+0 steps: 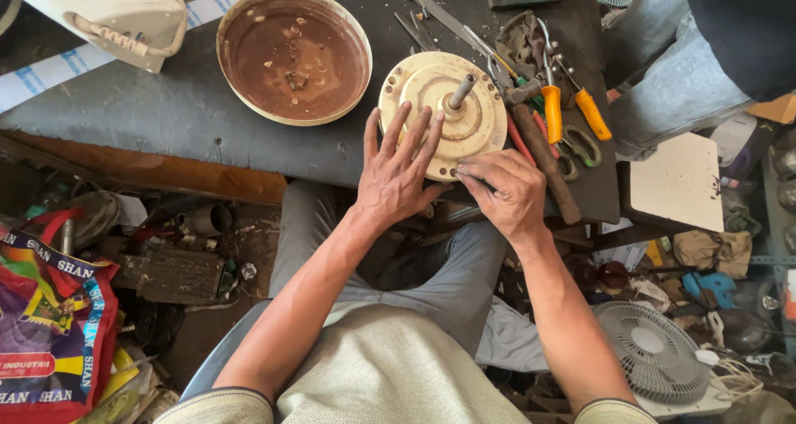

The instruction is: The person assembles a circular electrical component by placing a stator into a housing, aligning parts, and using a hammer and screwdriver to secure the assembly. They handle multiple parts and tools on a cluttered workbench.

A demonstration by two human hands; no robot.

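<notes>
Item: cream round motor housing (439,113), ctr frame, flat on dark surface (166,109), shaft up.
L hand (398,171): open, fingers spread, pressing housing's lower edge.
R hand (506,190): curled, pinching sth small at the rim; can't tell what.
Brown cover (293,55) already off, upper left of housing.
Tools (551,113) untouched, right.
Housing not yet opened.

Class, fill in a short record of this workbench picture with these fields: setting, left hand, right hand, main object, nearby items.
setting: dark workbench, seen from above by a seated person
left hand: left hand spread flat, fingers resting on the cream round motor housing
right hand: right hand curled at the housing's near edge, pressing there; what it holds cannot be told
main object: housing lies flat, metal shaft pointing up
nearby items: brown-lined round bowl to the left; orange-handled tools to the right
</notes>
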